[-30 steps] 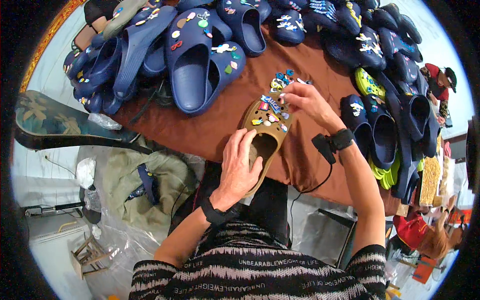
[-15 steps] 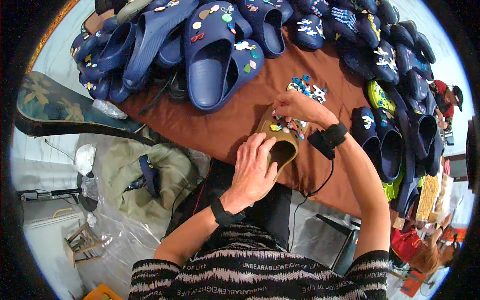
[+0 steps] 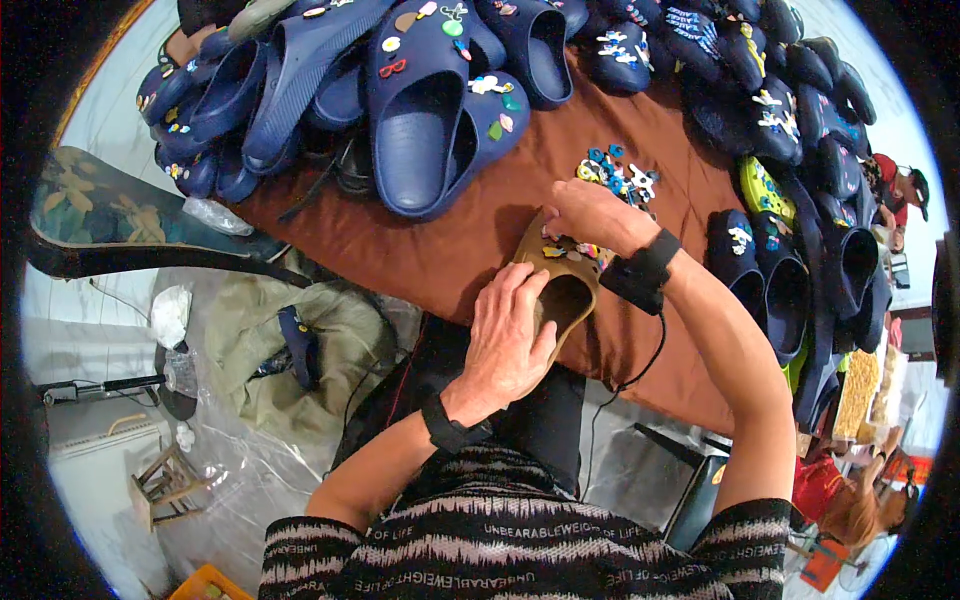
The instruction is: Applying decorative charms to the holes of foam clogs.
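A tan clog (image 3: 566, 290) lies on the brown cloth (image 3: 420, 245) in front of me, its toe studded with small coloured charms. My left hand (image 3: 508, 335) grips the clog's heel end and holds it steady. My right hand (image 3: 590, 215) rests over the clog's toe, fingers curled on the charms there; whether it pinches one is hidden. A black band with a cable sits on my right wrist. A small heap of loose blue and white charms (image 3: 615, 175) lies just beyond my right hand.
Many navy clogs (image 3: 430, 110) with charms are piled along the far side and right edge of the cloth. A yellow-green clog (image 3: 765, 190) sits among them at right. A dark patterned chair back (image 3: 110, 220) and a crumpled green cloth (image 3: 290, 350) are at left below.
The view has shifted so the clog and both hands sit lower and nearer. My right hand moved from the loose charms onto the clog's toe. My left hand keeps its grip.
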A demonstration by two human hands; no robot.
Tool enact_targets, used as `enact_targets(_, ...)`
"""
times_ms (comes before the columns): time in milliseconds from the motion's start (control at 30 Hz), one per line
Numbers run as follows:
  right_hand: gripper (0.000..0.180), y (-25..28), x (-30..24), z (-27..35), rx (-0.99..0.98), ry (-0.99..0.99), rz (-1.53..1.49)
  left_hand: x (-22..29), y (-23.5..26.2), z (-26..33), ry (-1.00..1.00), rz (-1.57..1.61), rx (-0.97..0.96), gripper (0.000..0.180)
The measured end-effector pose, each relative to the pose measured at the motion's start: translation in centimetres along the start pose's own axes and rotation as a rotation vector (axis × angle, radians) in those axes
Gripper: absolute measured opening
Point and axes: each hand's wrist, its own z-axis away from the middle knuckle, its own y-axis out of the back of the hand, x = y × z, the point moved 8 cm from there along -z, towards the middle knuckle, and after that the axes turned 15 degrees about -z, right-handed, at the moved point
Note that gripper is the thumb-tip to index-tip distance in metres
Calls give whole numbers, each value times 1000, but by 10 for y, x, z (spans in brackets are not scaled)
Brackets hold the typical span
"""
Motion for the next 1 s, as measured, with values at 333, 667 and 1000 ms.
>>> enact_targets(333,28,1,-3,-4,36,-18,191,1,0,-1,-7,4,-4,67)
enact_targets(667,30,35,68,39,408,-77,-592,1,0,-1,1,18,0,68)
enact_targets(1000,20,4,172,125,745,-317,-744,2,-2,-2,-19,43,1,68)
